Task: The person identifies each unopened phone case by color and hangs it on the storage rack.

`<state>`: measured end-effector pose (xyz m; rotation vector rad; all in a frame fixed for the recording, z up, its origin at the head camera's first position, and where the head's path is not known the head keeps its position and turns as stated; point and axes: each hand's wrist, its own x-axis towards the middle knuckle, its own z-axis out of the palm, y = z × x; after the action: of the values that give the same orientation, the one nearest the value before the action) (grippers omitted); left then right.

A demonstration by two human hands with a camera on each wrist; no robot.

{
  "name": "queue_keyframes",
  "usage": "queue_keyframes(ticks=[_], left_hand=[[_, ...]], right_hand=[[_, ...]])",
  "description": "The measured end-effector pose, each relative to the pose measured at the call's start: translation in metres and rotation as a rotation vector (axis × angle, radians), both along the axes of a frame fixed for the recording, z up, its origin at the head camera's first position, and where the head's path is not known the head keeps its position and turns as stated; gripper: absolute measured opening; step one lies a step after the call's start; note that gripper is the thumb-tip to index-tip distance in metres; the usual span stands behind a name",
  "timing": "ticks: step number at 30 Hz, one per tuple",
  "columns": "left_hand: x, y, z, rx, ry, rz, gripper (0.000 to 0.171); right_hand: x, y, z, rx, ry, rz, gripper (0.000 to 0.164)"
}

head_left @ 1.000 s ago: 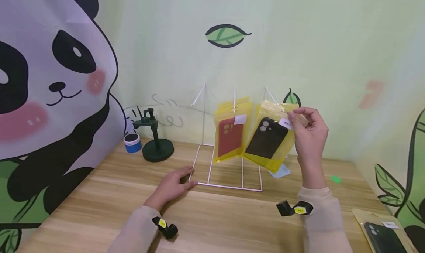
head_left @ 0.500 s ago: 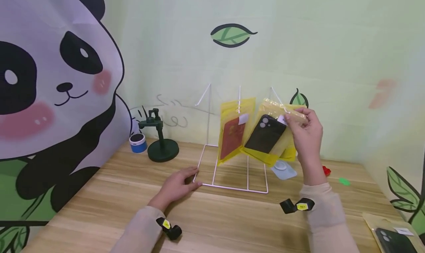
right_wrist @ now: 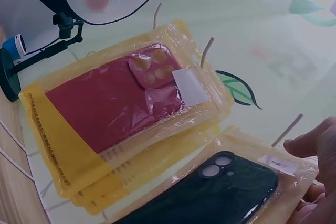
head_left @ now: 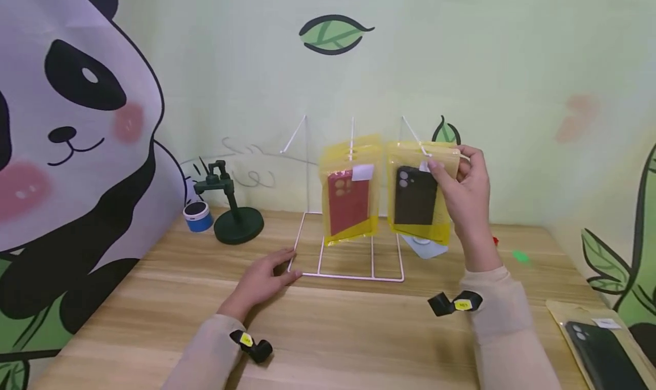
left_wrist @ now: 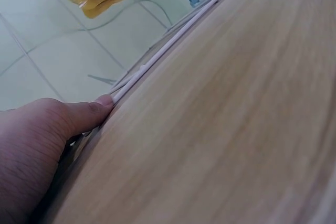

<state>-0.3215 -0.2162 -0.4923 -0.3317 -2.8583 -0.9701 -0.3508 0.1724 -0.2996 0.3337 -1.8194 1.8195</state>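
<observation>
My right hand (head_left: 463, 188) pinches the upper right corner of a yellow-edged clear bag holding a black phone case (head_left: 414, 196). The bag is nearly upright, its top right at the tip of the right hook (head_left: 416, 136). In the right wrist view that hook's end (right_wrist: 287, 129) pokes up beside my thumb. Just left, a bag with a red phone case (head_left: 348, 202) hangs on the middle hook, more yellow bags (right_wrist: 121, 187) behind it. My left hand (head_left: 260, 282) rests at the left front corner of the white wire rack (head_left: 348, 276), thumb (left_wrist: 92, 115) touching its rod.
The left hook (head_left: 294, 135) holds nothing. A dark green stand (head_left: 238, 225) and a blue-and-white cylinder (head_left: 197, 216) stand at the back left. Another bagged black phone case (head_left: 602, 350) lies front right. A pale blue piece (head_left: 427, 249) and a green piece (head_left: 520, 257) lie behind.
The bag with the black case has turned from tilted to nearly upright and come under the right hook, still in my right hand. My left hand stays on the rack's corner.
</observation>
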Motion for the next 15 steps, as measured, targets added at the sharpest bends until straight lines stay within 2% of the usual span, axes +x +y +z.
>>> queue_keyframes(ticks=[3,6,15], left_hand=[[-0.001,-0.004,0.003,0.002,0.017,0.008,0.066],[-0.002,-0.008,0.004,-0.005,0.044,0.011,0.067],[-0.005,-0.014,0.001,-0.026,0.106,-0.017,0.064]], right_hand=[[0.005,0.000,0.005,0.057,0.030,0.003,0.042],[0.011,0.005,0.003,0.116,0.030,-0.007,0.041],[0.040,0.062,-0.026,0.376,-0.052,-0.061,0.042]])
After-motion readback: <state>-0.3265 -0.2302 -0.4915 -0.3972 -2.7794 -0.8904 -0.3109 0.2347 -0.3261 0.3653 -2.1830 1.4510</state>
